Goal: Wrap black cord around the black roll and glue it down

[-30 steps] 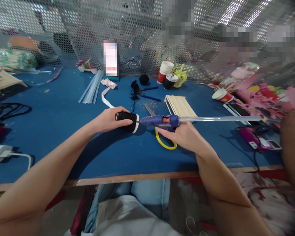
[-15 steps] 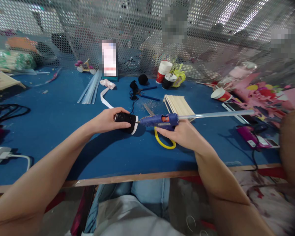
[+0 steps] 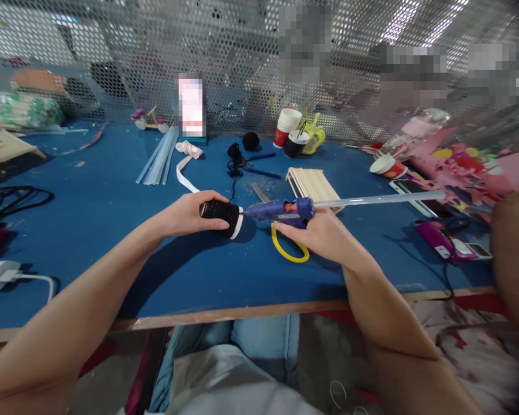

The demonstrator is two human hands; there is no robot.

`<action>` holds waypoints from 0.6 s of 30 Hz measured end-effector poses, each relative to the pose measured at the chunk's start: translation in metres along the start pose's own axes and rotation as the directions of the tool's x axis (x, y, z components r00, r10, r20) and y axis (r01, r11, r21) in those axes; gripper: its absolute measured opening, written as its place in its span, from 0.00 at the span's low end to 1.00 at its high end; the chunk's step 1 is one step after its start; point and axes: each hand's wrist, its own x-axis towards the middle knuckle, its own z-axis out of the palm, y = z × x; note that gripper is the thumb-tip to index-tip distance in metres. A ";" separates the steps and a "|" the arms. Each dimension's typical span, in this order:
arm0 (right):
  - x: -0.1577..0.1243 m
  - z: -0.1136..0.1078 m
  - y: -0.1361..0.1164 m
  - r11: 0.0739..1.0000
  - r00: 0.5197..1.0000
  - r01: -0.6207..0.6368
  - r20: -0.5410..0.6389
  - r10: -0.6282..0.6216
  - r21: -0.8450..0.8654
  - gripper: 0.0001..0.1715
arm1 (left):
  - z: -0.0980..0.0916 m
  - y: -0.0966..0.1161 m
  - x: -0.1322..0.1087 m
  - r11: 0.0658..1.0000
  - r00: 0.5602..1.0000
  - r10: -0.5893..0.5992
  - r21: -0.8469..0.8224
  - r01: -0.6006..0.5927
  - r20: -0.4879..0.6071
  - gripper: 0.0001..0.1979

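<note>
We note the black-wrapped cup (image 3: 221,217) at mid-table, over the near half of the blue tabletop (image 3: 190,282); whether it rests there we cannot tell. Lies on its side, long axis roughly left–right, white rim facing right and dipping slightly toward us. Wrap looks like fine black yarn, closely wound; body round, tapered. Opposite, the blue glue gun (image 3: 281,213) points left, nozzle at the rim; contact unclear. Its plastic body is level, and a slim translucent glue stick (image 3: 384,199) juts from the rear, rising slightly rightward.

Left hand (image 3: 192,213): forearm in from lower left, thumb along the cup's near side, fingers closed over the far side. Right hand (image 3: 324,230): forearm angled in from lower right, fingers wrapped around the gun's grip, partly hidden. Below it we see scissors with a yellow handle (image 3: 290,255).
</note>
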 end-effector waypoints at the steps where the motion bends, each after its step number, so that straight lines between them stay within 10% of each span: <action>1: 0.001 0.001 0.000 1.000 1.000 -0.014 -0.018 0.014 -0.004 0.13 | 0.000 0.000 0.000 1.000 1.000 0.005 -0.007 -0.005 0.000 0.28; 18: 0.005 0.002 0.001 0.999 0.999 -0.028 -0.037 0.027 -0.020 0.15 | 0.001 0.000 0.000 0.999 1.000 0.018 -0.040 -0.018 -0.010 0.28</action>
